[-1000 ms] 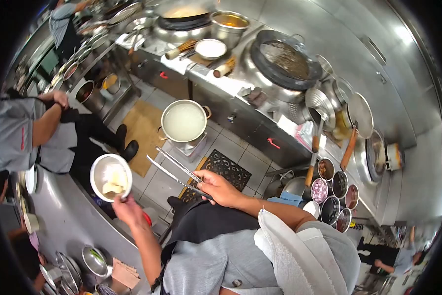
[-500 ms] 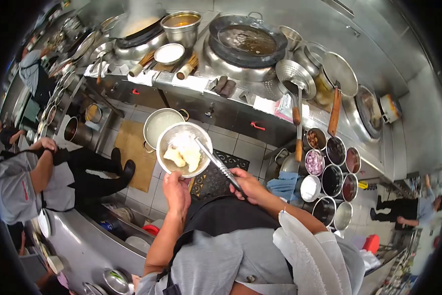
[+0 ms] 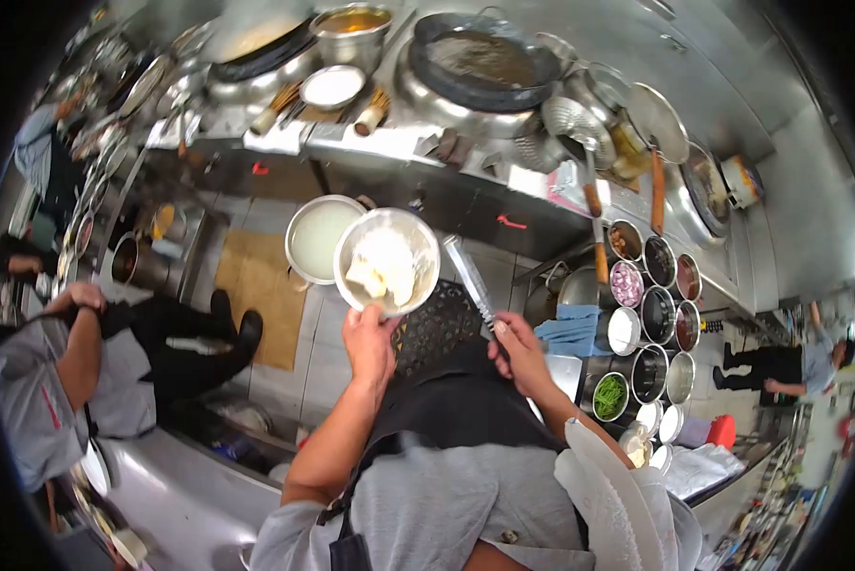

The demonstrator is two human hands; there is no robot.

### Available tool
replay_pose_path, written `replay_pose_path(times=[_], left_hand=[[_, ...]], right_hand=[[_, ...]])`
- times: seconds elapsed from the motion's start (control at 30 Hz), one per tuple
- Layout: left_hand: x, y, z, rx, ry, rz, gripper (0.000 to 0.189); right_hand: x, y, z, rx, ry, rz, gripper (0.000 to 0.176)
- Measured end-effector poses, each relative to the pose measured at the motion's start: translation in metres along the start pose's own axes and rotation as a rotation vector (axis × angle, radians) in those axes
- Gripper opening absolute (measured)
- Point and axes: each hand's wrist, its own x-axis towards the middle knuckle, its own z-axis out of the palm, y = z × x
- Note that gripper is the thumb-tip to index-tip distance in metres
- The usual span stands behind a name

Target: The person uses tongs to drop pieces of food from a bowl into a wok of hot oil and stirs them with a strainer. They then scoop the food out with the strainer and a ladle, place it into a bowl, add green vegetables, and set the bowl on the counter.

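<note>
My left hand (image 3: pixel 370 344) grips the near rim of a steel bowl (image 3: pixel 425 243) that holds pale yellow-white chunks and white powder (image 3: pixel 386 259). The bowl partly overlaps a wider pot of cloudy liquid (image 3: pixel 318 238) behind it. In my right hand (image 3: pixel 520 354) are metal tongs with a black handle (image 3: pixel 469 276); their tips point up and away, to the right of the bowl and apart from it.
Woks (image 3: pixel 484 62) and a white bowl (image 3: pixel 332 87) line the stove. Ingredient pots (image 3: pixel 610 396) and a blue cloth (image 3: pixel 570 331) are at right. A co-worker (image 3: pixel 75 362) stands left, another person (image 3: pixel 798 366) far right. A steel counter (image 3: pixel 189 495) lies lower left.
The tongs have come out of the bowl and moved right with my right hand. My left hand and the bowl have shifted right and slightly up. The view has shifted, showing a pot of greens.
</note>
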Motion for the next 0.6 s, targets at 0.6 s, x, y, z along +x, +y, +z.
replay_pose_path(times=[0.6], left_hand=[[0.024, 0.023, -0.01, 0.138, -0.169, 0.171, 0.013]], right_hand=[[0.009, -0.187, 0.033, -1.573, -0.105, -0.818, 0.049]])
